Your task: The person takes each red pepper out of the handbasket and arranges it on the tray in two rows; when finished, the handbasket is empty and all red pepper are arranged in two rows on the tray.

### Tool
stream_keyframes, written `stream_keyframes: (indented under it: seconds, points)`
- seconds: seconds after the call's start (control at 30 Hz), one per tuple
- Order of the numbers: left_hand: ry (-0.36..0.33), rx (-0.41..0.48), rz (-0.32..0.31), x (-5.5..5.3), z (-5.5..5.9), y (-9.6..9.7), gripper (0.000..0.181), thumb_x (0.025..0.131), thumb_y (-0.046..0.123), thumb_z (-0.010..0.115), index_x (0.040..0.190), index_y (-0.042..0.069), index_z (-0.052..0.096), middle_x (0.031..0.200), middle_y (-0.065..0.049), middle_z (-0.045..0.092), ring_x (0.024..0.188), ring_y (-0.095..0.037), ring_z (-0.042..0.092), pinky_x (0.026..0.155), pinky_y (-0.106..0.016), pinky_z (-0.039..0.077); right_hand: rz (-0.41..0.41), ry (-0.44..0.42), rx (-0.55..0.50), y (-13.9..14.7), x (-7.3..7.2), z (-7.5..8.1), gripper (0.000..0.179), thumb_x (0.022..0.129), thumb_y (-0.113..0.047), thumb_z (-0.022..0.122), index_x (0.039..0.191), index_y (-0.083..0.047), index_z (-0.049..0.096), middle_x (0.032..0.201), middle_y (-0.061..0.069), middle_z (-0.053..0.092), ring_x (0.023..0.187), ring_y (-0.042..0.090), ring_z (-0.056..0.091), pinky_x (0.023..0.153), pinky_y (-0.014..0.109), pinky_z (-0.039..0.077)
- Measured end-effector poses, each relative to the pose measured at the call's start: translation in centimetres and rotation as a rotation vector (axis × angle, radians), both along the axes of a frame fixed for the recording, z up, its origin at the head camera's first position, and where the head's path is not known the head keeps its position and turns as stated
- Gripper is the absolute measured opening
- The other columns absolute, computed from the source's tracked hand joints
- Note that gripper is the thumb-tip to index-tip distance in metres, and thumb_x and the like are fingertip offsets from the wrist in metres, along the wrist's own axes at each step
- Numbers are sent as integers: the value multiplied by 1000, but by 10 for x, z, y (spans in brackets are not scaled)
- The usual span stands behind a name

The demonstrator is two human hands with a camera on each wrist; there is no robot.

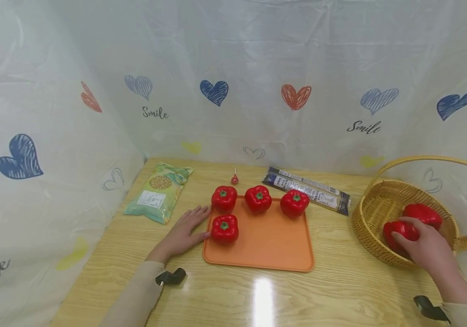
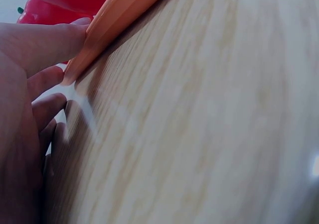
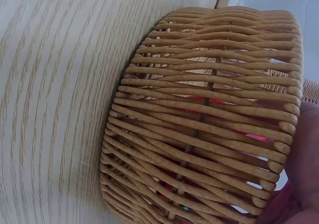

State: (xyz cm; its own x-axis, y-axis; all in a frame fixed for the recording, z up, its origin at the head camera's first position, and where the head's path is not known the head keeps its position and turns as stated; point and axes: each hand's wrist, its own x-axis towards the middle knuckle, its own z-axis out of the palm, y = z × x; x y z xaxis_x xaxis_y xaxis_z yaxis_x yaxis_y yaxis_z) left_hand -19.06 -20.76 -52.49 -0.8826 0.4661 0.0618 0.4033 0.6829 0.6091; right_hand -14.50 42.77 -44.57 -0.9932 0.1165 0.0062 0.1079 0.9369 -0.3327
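An orange tray (image 1: 272,240) bears several red bell peppers: three along its far edge and one bell pepper (image 1: 225,229) at its left side. My left hand (image 1: 184,230) lies with fingers extended at the tray's left rim, its thumb touching the rim in the left wrist view. Inside the wicker basket (image 1: 364,222) on the right, my right hand (image 1: 427,245) holds a red bell pepper (image 1: 401,234), fingers over its top. A second bell pepper (image 1: 423,213) lies behind it. In the right wrist view the basket wall (image 3: 199,119) hides most of the grip.
A green bag of grain (image 1: 160,193) lies at the left. Behind the tray are a small red lollipop (image 1: 234,179) and a long dark flat packet (image 1: 307,190). The basket's tall handle (image 1: 434,158) arches over it. A printed plastic sheet (image 1: 258,54) encloses the wooden table.
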Motion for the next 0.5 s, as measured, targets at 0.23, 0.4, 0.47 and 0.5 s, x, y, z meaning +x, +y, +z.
stream_keyframes:
  seconds: [0.23,0.4,0.47,0.5]
  points:
    - [-2,8,-3,1,3,1,74,98,49,62,160,17,35,166,-5,29,156,-29,16,126,-50,8,-3,30,2,3,1,0,56,94,-30,72,131,7,51,116,48,54,92,63,56,68,72,49]
    - [-3,8,1,1,4,1,74,98,48,62,160,16,36,166,-6,30,156,-30,16,126,-51,9,-22,15,0,4,2,3,55,94,-30,71,129,8,50,111,47,57,87,61,58,63,66,50]
    - [-6,8,2,2,4,1,74,98,48,62,160,16,36,166,-6,30,156,-30,16,126,-51,9,-27,11,-3,4,2,4,56,94,-30,71,129,8,50,113,47,56,88,61,58,64,66,50]
    - [-7,7,2,2,4,1,74,98,48,62,160,16,36,166,-6,30,156,-30,16,126,-51,9,-27,11,-3,4,2,4,56,94,-30,71,128,9,50,113,47,56,89,61,58,64,66,50]
